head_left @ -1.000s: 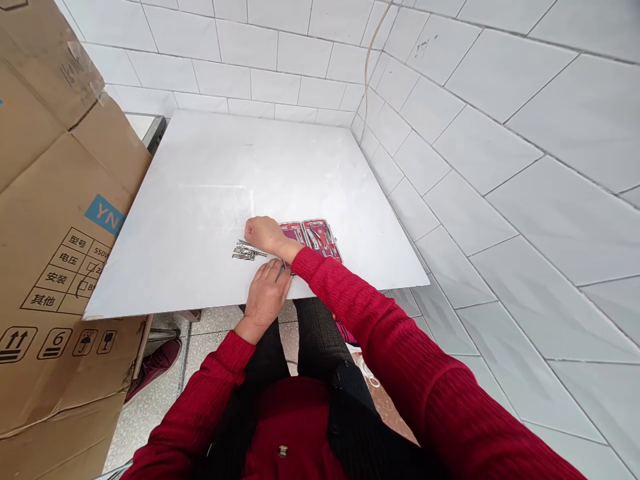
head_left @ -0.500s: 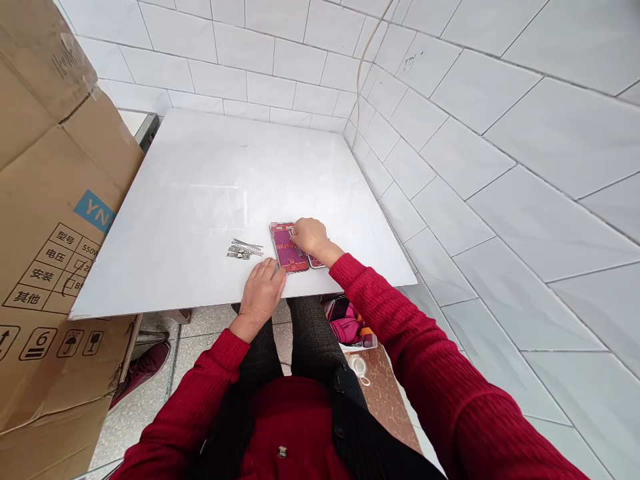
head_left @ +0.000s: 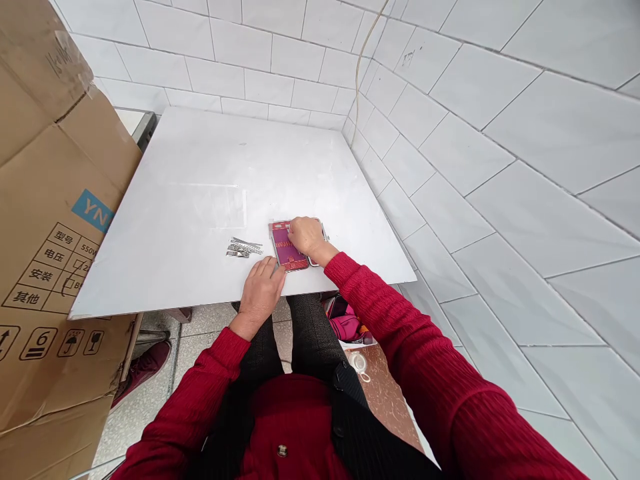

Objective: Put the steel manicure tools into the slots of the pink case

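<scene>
Right hand point(head_left: 306, 236) curls over open red-and-purple rectangular case point(head_left: 287, 256); left hand point(head_left: 261, 288) touches its near corner; neither grip is determinable. Slim shiny metal implements point(head_left: 239, 251) lie on smooth white counter point(head_left: 200, 150).

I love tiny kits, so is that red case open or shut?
Open. The red case lies spread on the table, its purple inside showing beside the right hand.

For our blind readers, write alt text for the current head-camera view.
A person's right hand is over an open red-and-purple case on a white table; the left hand rests at the case's near left corner. Small metal implements lie together left of the case.
</scene>
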